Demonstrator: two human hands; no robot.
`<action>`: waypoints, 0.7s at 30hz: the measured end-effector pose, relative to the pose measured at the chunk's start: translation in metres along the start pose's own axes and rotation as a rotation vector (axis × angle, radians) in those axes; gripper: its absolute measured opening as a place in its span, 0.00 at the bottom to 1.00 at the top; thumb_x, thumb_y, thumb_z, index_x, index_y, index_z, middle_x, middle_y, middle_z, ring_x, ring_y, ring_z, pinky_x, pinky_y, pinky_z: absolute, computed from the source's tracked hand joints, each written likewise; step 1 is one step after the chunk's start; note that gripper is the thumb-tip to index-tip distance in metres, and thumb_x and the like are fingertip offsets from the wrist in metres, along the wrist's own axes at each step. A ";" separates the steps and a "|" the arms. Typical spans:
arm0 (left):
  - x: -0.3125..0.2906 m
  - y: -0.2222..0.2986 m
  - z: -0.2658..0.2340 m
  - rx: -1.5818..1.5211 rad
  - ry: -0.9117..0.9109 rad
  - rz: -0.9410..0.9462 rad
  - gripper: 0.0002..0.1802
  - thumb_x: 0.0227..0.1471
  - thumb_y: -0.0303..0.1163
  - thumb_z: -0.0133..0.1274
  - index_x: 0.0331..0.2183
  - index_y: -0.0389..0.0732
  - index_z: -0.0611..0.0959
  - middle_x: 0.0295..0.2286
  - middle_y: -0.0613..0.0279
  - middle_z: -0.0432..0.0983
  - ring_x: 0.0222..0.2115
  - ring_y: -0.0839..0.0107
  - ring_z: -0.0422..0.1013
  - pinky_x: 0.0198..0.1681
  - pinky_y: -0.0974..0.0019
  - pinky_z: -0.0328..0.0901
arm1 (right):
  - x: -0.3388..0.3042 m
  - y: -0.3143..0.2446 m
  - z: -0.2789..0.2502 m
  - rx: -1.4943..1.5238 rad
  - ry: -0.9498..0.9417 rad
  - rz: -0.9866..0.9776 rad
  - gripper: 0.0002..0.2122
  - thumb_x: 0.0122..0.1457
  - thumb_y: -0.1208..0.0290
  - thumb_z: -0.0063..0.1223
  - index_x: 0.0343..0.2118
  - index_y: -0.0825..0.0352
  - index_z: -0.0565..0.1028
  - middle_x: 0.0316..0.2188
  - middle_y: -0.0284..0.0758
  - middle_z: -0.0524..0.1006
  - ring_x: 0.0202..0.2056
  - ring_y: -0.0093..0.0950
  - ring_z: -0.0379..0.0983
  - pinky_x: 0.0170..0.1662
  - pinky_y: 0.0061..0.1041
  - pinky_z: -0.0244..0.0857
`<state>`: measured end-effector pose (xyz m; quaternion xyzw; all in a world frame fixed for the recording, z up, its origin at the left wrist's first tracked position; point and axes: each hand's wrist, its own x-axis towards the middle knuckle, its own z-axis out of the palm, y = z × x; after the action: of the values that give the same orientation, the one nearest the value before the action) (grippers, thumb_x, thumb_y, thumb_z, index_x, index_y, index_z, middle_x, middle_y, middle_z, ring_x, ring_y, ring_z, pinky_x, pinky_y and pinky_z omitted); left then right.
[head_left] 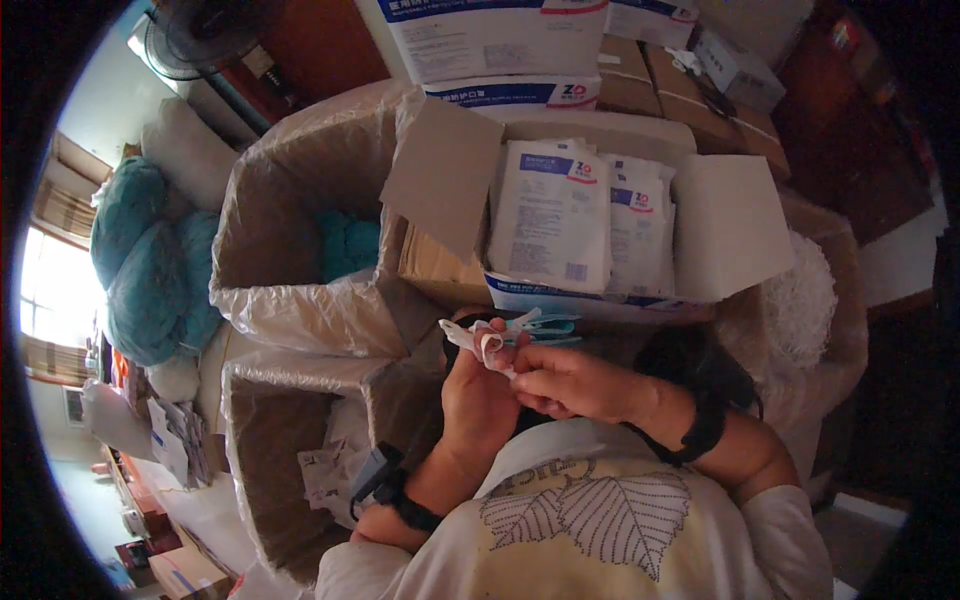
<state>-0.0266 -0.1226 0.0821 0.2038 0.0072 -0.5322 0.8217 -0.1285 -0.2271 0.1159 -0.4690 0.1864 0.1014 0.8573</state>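
Observation:
Both my hands meet in front of my chest, just below an open white carton. My left hand is closed around a white strip, which loops over its fingertips. A finger there wears a pale, cot-like wrap. My right hand pinches beside it, seemingly on the lower end of the same strip. Just beyond the fingers lies a bundle of thin teal bands; whether a hand holds it is unclear. In the carton stand flat white packets with blue and red print.
Left are two plastic-lined cartons: the upper holds teal material, the lower white packets. Bagged teal bundles lie farther left. At right a white stringy tangle fills another lined carton. Closed boxes stack behind.

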 end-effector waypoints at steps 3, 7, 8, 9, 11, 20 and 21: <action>-0.001 -0.005 0.001 0.188 0.094 0.126 0.10 0.55 0.37 0.37 0.32 0.42 0.70 0.34 0.67 0.68 0.31 0.74 0.66 0.52 0.64 0.54 | 0.003 0.000 0.002 -0.032 0.005 0.043 0.06 0.57 0.70 0.38 0.32 0.63 0.69 0.18 0.24 0.61 0.18 0.12 0.52 0.19 0.13 0.46; -0.001 -0.009 0.001 0.465 0.123 0.163 0.12 0.55 0.40 0.38 0.33 0.42 0.69 0.33 0.67 0.68 0.28 0.75 0.66 0.43 0.68 0.61 | 0.012 0.017 -0.008 0.047 -0.016 0.037 0.07 0.57 0.68 0.38 0.34 0.63 0.69 0.19 0.25 0.61 0.19 0.14 0.54 0.20 0.14 0.47; -0.001 -0.009 -0.001 0.564 0.163 0.177 0.12 0.55 0.40 0.39 0.32 0.42 0.69 0.32 0.67 0.67 0.28 0.75 0.66 0.39 0.69 0.63 | 0.013 0.018 -0.008 0.104 -0.020 0.053 0.07 0.57 0.68 0.39 0.34 0.63 0.69 0.19 0.25 0.61 0.19 0.14 0.54 0.20 0.14 0.47; -0.002 -0.008 -0.002 0.664 0.203 0.191 0.12 0.55 0.40 0.39 0.32 0.42 0.69 0.31 0.67 0.67 0.28 0.75 0.66 0.36 0.70 0.64 | 0.012 0.017 -0.008 0.076 -0.033 0.058 0.08 0.58 0.67 0.39 0.34 0.63 0.69 0.20 0.24 0.62 0.20 0.14 0.54 0.21 0.14 0.48; -0.003 -0.002 0.006 0.384 0.221 0.118 0.12 0.55 0.40 0.39 0.32 0.42 0.70 0.29 0.65 0.66 0.28 0.75 0.66 0.30 0.71 0.65 | 0.008 0.013 -0.010 0.020 -0.051 0.065 0.09 0.58 0.65 0.38 0.34 0.64 0.69 0.21 0.24 0.62 0.21 0.14 0.56 0.23 0.14 0.51; -0.046 0.024 -0.002 0.524 -0.337 -0.513 0.15 0.51 0.43 0.43 0.28 0.40 0.72 0.26 0.60 0.65 0.24 0.72 0.61 0.26 0.72 0.57 | -0.055 0.016 -0.015 -0.685 -0.512 0.000 0.14 0.61 0.64 0.30 0.36 0.70 0.66 0.31 0.42 0.69 0.36 0.33 0.66 0.42 0.29 0.58; -0.048 0.024 0.004 0.543 -0.374 -0.503 0.15 0.53 0.42 0.40 0.27 0.39 0.71 0.27 0.62 0.65 0.25 0.75 0.60 0.27 0.73 0.56 | -0.058 0.011 -0.014 -0.695 -0.531 0.046 0.14 0.61 0.64 0.30 0.36 0.70 0.66 0.32 0.42 0.69 0.36 0.33 0.66 0.43 0.29 0.58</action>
<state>-0.0274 -0.0740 0.1043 0.3050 -0.2334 -0.7266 0.5697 -0.1888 -0.2332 0.1246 -0.6829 -0.0750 0.2943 0.6644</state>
